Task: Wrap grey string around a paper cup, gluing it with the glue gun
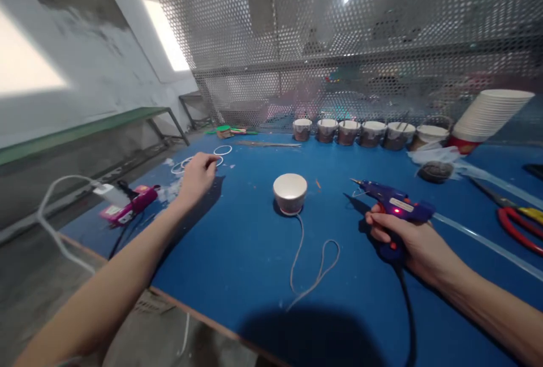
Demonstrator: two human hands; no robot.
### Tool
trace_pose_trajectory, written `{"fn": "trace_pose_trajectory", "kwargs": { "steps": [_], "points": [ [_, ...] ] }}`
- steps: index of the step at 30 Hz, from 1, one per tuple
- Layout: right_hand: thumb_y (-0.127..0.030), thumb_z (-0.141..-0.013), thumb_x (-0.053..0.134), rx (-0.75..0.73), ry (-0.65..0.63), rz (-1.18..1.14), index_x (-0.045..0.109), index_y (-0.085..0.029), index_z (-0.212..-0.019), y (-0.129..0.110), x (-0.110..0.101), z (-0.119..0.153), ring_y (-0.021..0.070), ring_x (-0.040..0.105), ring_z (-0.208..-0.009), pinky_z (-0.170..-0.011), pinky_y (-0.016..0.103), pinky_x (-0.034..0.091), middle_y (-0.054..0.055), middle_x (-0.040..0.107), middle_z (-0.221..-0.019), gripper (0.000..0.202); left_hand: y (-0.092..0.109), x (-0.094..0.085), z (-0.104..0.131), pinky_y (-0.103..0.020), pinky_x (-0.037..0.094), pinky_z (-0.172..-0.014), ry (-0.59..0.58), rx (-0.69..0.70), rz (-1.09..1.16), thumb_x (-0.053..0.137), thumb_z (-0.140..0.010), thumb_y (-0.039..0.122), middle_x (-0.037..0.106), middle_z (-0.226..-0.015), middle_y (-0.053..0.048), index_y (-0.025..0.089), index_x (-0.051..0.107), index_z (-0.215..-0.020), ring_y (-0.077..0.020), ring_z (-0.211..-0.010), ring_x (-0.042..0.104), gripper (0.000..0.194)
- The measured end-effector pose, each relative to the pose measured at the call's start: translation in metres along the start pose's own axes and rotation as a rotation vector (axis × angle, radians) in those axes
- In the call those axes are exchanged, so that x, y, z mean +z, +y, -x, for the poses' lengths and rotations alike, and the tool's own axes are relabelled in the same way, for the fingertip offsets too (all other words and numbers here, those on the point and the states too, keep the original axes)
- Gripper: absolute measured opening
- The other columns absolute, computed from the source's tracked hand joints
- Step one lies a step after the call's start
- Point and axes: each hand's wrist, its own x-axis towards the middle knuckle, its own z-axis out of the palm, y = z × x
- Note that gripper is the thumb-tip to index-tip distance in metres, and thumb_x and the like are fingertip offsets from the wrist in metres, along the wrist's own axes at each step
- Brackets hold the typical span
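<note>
My left hand (pixel 198 176) is over the far left of the blue table, its fingers drawn together at the edge of a thin white ring (pixel 220 165). Another white ring (pixel 223 150) lies just beyond, and more lie by the wrist. My right hand (pixel 401 234) is wrapped around the handle of a blue glue gun (pixel 392 202), whose red light is lit and nozzle points left. A clear glue stick (pixel 487 238) sticks out of its back. Between my hands a small white paper cup (pixel 290 193) stands upright, with a grey cord (pixel 302 242) trailing from its base.
Several cups with dark wrapped sides (pixel 373 134) line the back, beside a tilted stack of paper cups (pixel 492 115). Red-handled scissors (pixel 515 223) and a ball of dark cord (pixel 436 171) lie right. A pink power strip (pixel 131 206) sits at the left edge.
</note>
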Motion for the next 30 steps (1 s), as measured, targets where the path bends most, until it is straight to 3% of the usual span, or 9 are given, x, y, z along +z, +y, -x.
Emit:
{"fn": "trace_pose_trajectory", "kwargs": {
  "steps": [4, 9, 13, 17, 20, 23, 25, 27, 30],
  "points": [
    [-0.038, -0.063, 0.078, 0.001, -0.006, 0.024, 0.060, -0.017, -0.076, 0.001, 0.000, 0.000, 0.0059, 0.040, -0.045, -0.039, 0.019, 0.025, 0.002, 0.059, -0.069, 0.031, 0.001, 0.004, 0.010, -0.029, 0.042, -0.071, -0.016, 0.164, -0.032, 0.039, -0.083, 0.025, 0.061, -0.076, -0.006, 0.020, 0.055, -0.074, -0.0196, -0.077, 0.057, 0.019],
    [-0.038, -0.062, 0.077, -0.006, -0.002, 0.041, 0.059, -0.016, -0.076, -0.002, 0.002, 0.000, 0.0058, 0.040, -0.045, -0.041, 0.020, 0.024, 0.001, 0.059, -0.068, 0.032, 0.005, -0.010, 0.019, -0.025, 0.031, -0.059, -0.085, 0.142, -0.171, 0.037, -0.082, 0.022, 0.040, -0.056, 0.001, 0.023, 0.029, -0.056, -0.0138, -0.057, 0.039, 0.027],
    [-0.037, -0.061, 0.077, -0.031, -0.006, 0.034, 0.058, -0.016, -0.075, -0.002, 0.004, -0.001, 0.0057, 0.041, -0.045, -0.041, 0.020, 0.024, 0.001, 0.060, -0.069, 0.032, 0.008, -0.023, 0.020, -0.022, 0.031, -0.062, -0.065, 0.104, -0.143, 0.039, -0.081, 0.023, 0.050, -0.064, -0.001, 0.020, 0.042, -0.062, -0.0133, -0.063, 0.044, 0.020],
    [-0.037, -0.062, 0.075, -0.056, -0.019, 0.039, 0.058, -0.017, -0.076, 0.000, 0.003, -0.002, 0.0062, 0.042, -0.045, -0.042, 0.021, 0.025, 0.001, 0.061, -0.069, 0.030, 0.008, -0.030, 0.018, -0.021, 0.035, -0.067, -0.154, -0.031, -0.103, 0.046, -0.077, 0.023, 0.064, -0.079, -0.005, 0.017, 0.056, -0.073, -0.0157, -0.074, 0.053, 0.012],
    [-0.036, -0.062, 0.074, -0.087, -0.014, 0.050, 0.058, -0.017, -0.076, 0.001, 0.004, -0.004, 0.0064, 0.043, -0.045, -0.043, 0.021, 0.026, 0.001, 0.061, -0.068, 0.028, 0.008, -0.032, 0.019, -0.022, 0.036, -0.066, -0.217, -0.083, -0.090, 0.048, -0.074, 0.022, 0.065, -0.082, -0.005, 0.017, 0.057, -0.074, -0.0172, -0.076, 0.056, 0.011],
    [-0.036, -0.062, 0.072, -0.106, -0.012, 0.056, 0.057, -0.017, -0.075, 0.001, 0.006, -0.005, 0.0067, 0.043, -0.045, -0.043, 0.021, 0.027, 0.000, 0.061, -0.067, 0.028, 0.004, -0.031, 0.023, -0.023, 0.037, -0.063, -0.268, -0.077, -0.173, 0.046, -0.081, 0.033, 0.063, -0.074, -0.005, 0.018, 0.056, -0.070, -0.0194, -0.073, 0.057, 0.021],
    [-0.036, -0.062, 0.071, -0.114, -0.023, 0.062, 0.057, -0.017, -0.075, 0.001, 0.007, -0.006, 0.0068, 0.044, -0.045, -0.043, 0.021, 0.027, 0.000, 0.061, -0.067, 0.027, -0.002, -0.030, 0.027, -0.026, 0.039, -0.062, -0.306, -0.062, -0.278, 0.042, -0.085, 0.038, 0.064, -0.076, -0.007, 0.017, 0.060, -0.077, -0.0225, -0.073, 0.059, 0.029],
    [-0.035, -0.062, 0.070, -0.122, -0.027, 0.071, 0.057, -0.017, -0.074, 0.000, 0.007, -0.006, 0.0069, 0.044, -0.045, -0.044, 0.021, 0.027, 0.000, 0.061, -0.066, 0.026, -0.008, -0.032, 0.033, -0.029, 0.043, -0.068, -0.294, 0.001, -0.371, 0.043, -0.084, 0.033, 0.065, -0.097, -0.013, 0.014, 0.061, -0.103, -0.0270, -0.086, 0.061, 0.033],
    [-0.034, -0.060, 0.069, -0.120, -0.006, 0.096, 0.058, -0.017, -0.071, -0.001, 0.007, -0.005, 0.0068, 0.043, -0.043, -0.043, 0.022, 0.027, 0.000, 0.060, -0.064, 0.023, -0.012, -0.040, 0.044, -0.036, 0.046, -0.083, -0.234, 0.127, -0.465, 0.046, -0.083, 0.033, 0.057, -0.122, -0.019, 0.011, 0.048, -0.129, -0.0323, -0.107, 0.058, 0.051]
  ]
}}
